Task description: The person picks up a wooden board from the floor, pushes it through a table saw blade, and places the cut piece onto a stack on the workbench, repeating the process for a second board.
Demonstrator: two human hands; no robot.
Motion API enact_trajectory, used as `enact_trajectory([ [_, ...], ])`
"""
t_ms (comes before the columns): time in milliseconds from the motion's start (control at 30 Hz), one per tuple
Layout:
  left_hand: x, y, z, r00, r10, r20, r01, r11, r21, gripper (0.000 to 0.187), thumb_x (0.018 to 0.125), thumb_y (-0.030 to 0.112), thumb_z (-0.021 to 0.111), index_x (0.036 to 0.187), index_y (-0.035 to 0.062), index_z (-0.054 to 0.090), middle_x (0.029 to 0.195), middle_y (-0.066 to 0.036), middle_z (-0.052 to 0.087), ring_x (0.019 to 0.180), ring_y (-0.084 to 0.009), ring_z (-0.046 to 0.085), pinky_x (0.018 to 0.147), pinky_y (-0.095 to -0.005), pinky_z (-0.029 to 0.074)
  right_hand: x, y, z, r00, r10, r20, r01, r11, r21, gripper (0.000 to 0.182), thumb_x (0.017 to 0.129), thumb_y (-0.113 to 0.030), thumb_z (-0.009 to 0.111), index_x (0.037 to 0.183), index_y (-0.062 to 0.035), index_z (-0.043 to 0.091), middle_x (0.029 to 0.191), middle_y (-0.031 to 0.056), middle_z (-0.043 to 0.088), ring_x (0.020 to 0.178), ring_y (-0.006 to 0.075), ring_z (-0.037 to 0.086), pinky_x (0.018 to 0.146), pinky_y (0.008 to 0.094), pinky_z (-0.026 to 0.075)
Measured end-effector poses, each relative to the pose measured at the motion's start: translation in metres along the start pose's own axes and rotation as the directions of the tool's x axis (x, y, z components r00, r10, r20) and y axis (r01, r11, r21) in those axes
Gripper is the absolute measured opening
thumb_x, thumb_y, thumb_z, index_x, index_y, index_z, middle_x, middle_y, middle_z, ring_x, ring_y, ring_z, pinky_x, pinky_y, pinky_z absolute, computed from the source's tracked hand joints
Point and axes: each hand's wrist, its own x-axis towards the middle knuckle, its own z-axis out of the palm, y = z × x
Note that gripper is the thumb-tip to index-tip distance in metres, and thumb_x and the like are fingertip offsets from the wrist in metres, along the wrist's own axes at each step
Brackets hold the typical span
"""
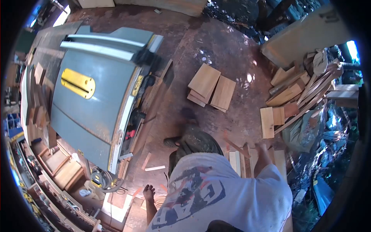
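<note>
My left hand (148, 192) hangs low beside my body, fingers loosely curled and apart, with nothing in it. My right hand (261, 149) reaches out on the other side, over several long boards (279, 158) lying side by side. A thin reddish wood strip (235, 147) slants across those boards close to the right hand. The right fingers are blurred, and I cannot tell whether they grip anything. Close to the left hand, a pale strip of wood (155, 168) lies on the floor.
A table saw (89, 112) with a yellow insert (78, 83) stands at left. Flat wood panels (205, 81) are stacked on the floor ahead. Offcuts (288, 94) are heaped at right. A corded power tool (101, 178) sits by the saw's near corner.
</note>
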Motion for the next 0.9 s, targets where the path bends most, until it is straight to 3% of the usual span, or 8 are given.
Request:
enact_trajectory([
  [67, -0.007, 0.024, 0.024, 0.990, 0.127, 0.054, -0.136, 0.968, 0.210, 0.051, 0.092, 0.013, 0.064, 0.137, -0.0073, 0.051, 0.109, -0.015, 0.070, 0.087, -0.0207, 0.068, 0.067, -0.0312, 0.052, 0.014, -0.073, -0.037, 0.994, 0.060, -0.090, -0.028, 0.945, 0.325, 0.066, 0.087, -0.048, 0.067, 0.131, -0.0004, 0.057, 0.117, 0.0170, 0.066, 0.102, 0.0274, 0.064, 0.087, 0.0416, 0.051],
  [133, 0.000, 0.048, 0.060, 0.939, 0.303, 0.163, -0.344, 0.816, 0.466, 0.050, 0.092, 0.012, 0.065, 0.134, -0.0107, 0.052, 0.115, -0.020, 0.069, 0.096, -0.0239, 0.069, 0.078, -0.0326, 0.055, 0.008, -0.177, -0.128, 0.967, 0.189, -0.173, 0.069, 0.457, 0.887, 0.066, 0.083, -0.047, 0.074, 0.125, 0.0019, 0.061, 0.103, 0.0148, 0.069, 0.087, 0.0219, 0.067, 0.076, 0.0375, 0.054],
  [200, -0.033, 0.116, 0.137, 0.878, 0.420, 0.231, -0.476, 0.707, 0.523, 0.049, 0.091, 0.012, 0.066, 0.132, -0.0121, 0.054, 0.119, -0.025, 0.067, 0.108, -0.0267, 0.067, 0.094, -0.0323, 0.052, 0.073, -0.253, -0.167, 0.993, 0.058, -0.101, 0.104, -0.056, 0.993, 0.050, 0.084, -0.038, 0.076, 0.119, -0.0054, 0.063, 0.086, 0.0040, 0.062, 0.071, 0.0156, 0.061, 0.058, 0.0323, 0.053],
  [333, -0.005, 0.226, 0.321, 0.785, 0.509, 0.354, -0.611, 0.541, 0.577, 0.055, 0.091, 0.025, 0.069, 0.132, -0.0081, 0.056, 0.128, -0.025, 0.063, 0.119, -0.0315, 0.062, 0.099, -0.0372, 0.050, 0.221, -0.360, -0.222, 0.976, -0.182, -0.120, 0.125, 0.014, 0.992, 0.051, 0.085, -0.034, 0.076, 0.126, -0.0062, 0.060, 0.099, 0.0107, 0.065, 0.081, 0.0243, 0.064, 0.067, 0.0391, 0.055],
  [467, 0.087, 0.297, 0.522, 0.661, 0.533, 0.528, -0.718, 0.243, 0.653, 0.068, 0.088, 0.037, 0.071, 0.136, -0.0074, 0.051, 0.134, -0.030, 0.056, 0.127, -0.0394, 0.054, 0.108, -0.0428, 0.043, 0.269, -0.397, -0.233, 0.989, -0.066, -0.131, 0.141, 0.196, 0.970, 0.061, 0.084, -0.032, 0.076, 0.130, 0.0024, 0.055, 0.116, 0.0150, 0.066, 0.098, 0.0255, 0.065, 0.079, 0.0395, 0.054],
  [633, 0.191, 0.371, 0.710, 0.521, 0.685, 0.510, -0.739, 0.064, 0.670, 0.084, 0.083, 0.045, 0.072, 0.141, -0.0085, 0.042, 0.134, -0.031, 0.055, 0.128, -0.0388, 0.054, 0.108, -0.0420, 0.042, 0.336, -0.418, -0.182, 0.870, -0.078, -0.486, 0.475, -0.128, 0.871, 0.056, 0.086, -0.027, 0.074, 0.128, 0.0054, 0.056, 0.116, 0.0137, 0.067, 0.105, 0.0212, 0.063, 0.090, 0.0336, 0.049],
  [733, 0.202, 0.390, 0.751, 0.735, 0.380, 0.561, -0.677, 0.377, 0.632, 0.085, 0.082, 0.048, 0.073, 0.139, -0.0083, 0.045, 0.130, -0.028, 0.060, 0.123, -0.0361, 0.059, 0.104, -0.0419, 0.046, 0.310, -0.388, -0.210, 0.893, -0.224, -0.392, 0.319, -0.299, 0.899, 0.052, 0.088, -0.026, 0.072, 0.129, 0.0032, 0.056, 0.117, 0.0110, 0.068, 0.110, 0.0193, 0.062, 0.093, 0.0313, 0.047],
  [900, 0.119, 0.357, 0.717, 0.664, 0.473, 0.579, -0.746, 0.378, 0.548, 0.060, 0.078, 0.034, 0.082, 0.116, -0.0076, 0.060, 0.102, -0.023, 0.072, 0.093, -0.0289, 0.072, 0.080, -0.0389, 0.056, 0.288, -0.329, -0.205, 0.878, -0.473, -0.077, -0.096, -0.330, 0.939, 0.049, 0.095, -0.035, 0.063, 0.132, -0.0053, 0.055, 0.120, 0.0092, 0.066, 0.110, 0.0206, 0.061, 0.094, 0.0330, 0.047],
])
